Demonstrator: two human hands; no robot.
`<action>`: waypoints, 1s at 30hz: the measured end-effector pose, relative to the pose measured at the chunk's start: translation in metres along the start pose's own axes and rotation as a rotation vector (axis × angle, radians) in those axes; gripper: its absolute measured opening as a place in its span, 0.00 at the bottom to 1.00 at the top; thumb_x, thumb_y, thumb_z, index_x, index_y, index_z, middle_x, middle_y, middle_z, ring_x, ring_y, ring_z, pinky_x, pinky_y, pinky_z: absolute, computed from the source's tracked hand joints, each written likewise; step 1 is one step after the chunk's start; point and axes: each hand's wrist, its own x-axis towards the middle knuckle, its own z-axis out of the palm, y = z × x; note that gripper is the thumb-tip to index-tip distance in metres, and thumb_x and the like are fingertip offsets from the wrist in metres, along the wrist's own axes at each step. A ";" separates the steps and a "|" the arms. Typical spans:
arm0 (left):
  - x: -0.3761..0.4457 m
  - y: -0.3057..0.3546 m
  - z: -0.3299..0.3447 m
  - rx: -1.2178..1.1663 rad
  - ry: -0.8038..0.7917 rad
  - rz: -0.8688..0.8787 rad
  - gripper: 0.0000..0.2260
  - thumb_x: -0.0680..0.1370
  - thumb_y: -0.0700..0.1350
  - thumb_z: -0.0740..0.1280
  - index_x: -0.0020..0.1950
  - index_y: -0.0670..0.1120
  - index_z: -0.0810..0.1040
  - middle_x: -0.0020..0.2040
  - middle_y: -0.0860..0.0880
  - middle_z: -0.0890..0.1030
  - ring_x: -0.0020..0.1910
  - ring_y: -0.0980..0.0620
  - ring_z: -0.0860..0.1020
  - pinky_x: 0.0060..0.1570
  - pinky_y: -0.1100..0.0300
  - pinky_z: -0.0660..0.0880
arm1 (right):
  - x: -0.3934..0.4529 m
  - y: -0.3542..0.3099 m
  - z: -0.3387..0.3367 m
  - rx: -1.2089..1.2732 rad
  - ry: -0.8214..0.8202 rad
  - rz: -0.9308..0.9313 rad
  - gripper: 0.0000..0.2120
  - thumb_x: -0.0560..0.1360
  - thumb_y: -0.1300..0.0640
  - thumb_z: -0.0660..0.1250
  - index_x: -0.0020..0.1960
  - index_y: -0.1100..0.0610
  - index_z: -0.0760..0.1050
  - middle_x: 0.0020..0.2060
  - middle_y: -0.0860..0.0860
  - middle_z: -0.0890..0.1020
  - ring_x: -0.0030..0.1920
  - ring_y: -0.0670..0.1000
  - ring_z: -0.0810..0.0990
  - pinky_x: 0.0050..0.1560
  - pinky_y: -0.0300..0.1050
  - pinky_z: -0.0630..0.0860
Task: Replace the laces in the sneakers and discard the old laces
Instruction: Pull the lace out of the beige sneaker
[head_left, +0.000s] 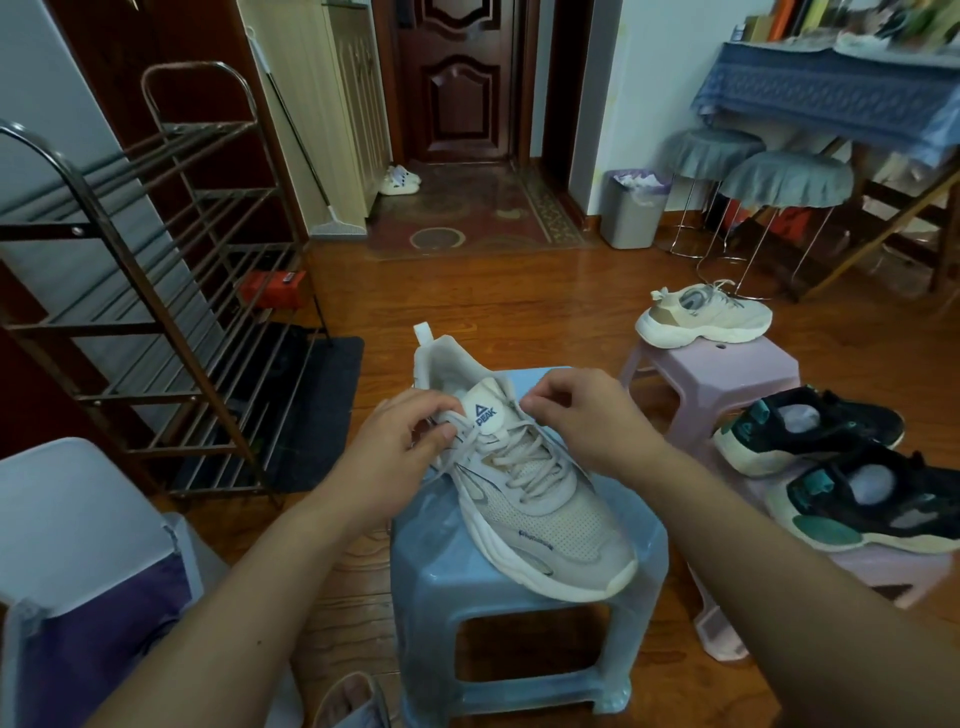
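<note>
The left grip (410, 434) and the right grip (566, 410) each pinch the lace (511, 465) at the top eyelets of a cream mesh sneaker (540, 499), which lies on a smooth blue plastic stool (519, 613). Just beside stands a pink stool (722, 374) bearing another cream sneaker (704, 317); two black sneakers (831, 457) lie near. A metal shoe rack (156, 291) stands left.
</note>
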 end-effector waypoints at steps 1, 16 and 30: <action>0.000 0.000 0.000 -0.005 0.000 -0.002 0.08 0.83 0.45 0.66 0.58 0.58 0.81 0.56 0.61 0.78 0.59 0.55 0.74 0.61 0.52 0.73 | 0.005 0.005 -0.001 -0.053 0.053 0.022 0.09 0.78 0.54 0.71 0.39 0.47 0.80 0.36 0.44 0.83 0.37 0.42 0.77 0.40 0.39 0.73; 0.000 0.005 0.001 -0.070 -0.005 -0.049 0.07 0.83 0.45 0.66 0.56 0.57 0.81 0.56 0.58 0.78 0.59 0.53 0.75 0.62 0.48 0.74 | -0.025 -0.019 -0.014 -0.197 0.103 -0.146 0.03 0.77 0.52 0.72 0.50 0.46 0.83 0.44 0.43 0.76 0.44 0.42 0.75 0.44 0.36 0.69; 0.000 0.016 0.005 -0.035 0.058 -0.099 0.04 0.82 0.45 0.68 0.55 0.53 0.81 0.51 0.55 0.77 0.50 0.56 0.75 0.50 0.60 0.72 | -0.020 -0.020 0.005 -0.092 -0.117 -0.155 0.10 0.75 0.56 0.74 0.39 0.49 0.77 0.40 0.46 0.77 0.41 0.43 0.75 0.42 0.37 0.70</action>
